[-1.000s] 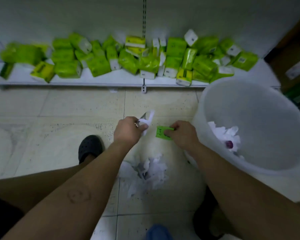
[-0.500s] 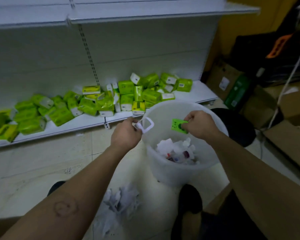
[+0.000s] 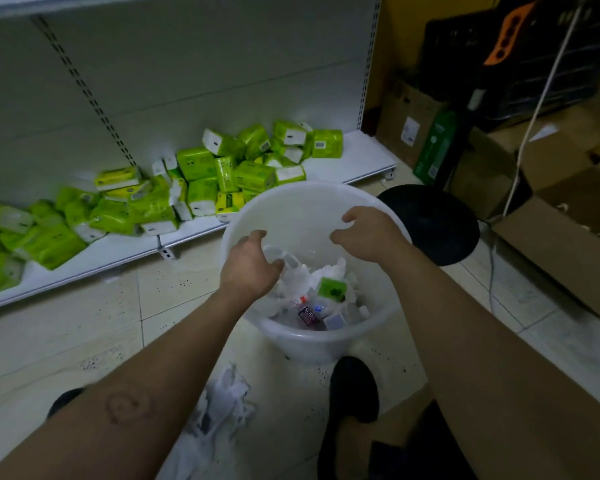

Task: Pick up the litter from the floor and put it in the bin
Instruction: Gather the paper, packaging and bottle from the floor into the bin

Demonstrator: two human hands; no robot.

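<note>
White bin [image 3: 326,344] standing on the tiled floor [image 3: 84,317], just in front of the low shelf [image 3: 118,251]. Both hands over the bin's mouth. Left hand [image 3: 250,268] above the bin's near-left rim, fingers curled downward; a pale piece of plastic litter [image 3: 281,256] showing just past the fingertips, whether gripped or already free cannot be told. Right hand [image 3: 368,233] above the bin's far-right side, fingers loosely spread and bent, nothing in its grasp. Inside the bin: a green card [image 3: 331,289] lying on top of crumpled white tissue [image 3: 326,271], with a small dark-labelled bottle [image 3: 306,315] and other bits nearer the bottom. Crumpled white paper [image 3: 219,407] on the floor, nearer the person than the bin and to its left, between the two forearms. Dark shoe [image 3: 352,389] planted right at the bin's near base. Heap of green tissue packs [image 3: 201,178] on the shelf behind and left of the bin. Round black object [image 3: 437,220] just right of the bin; cardboard boxes [image 3: 551,230] beyond that.
</note>
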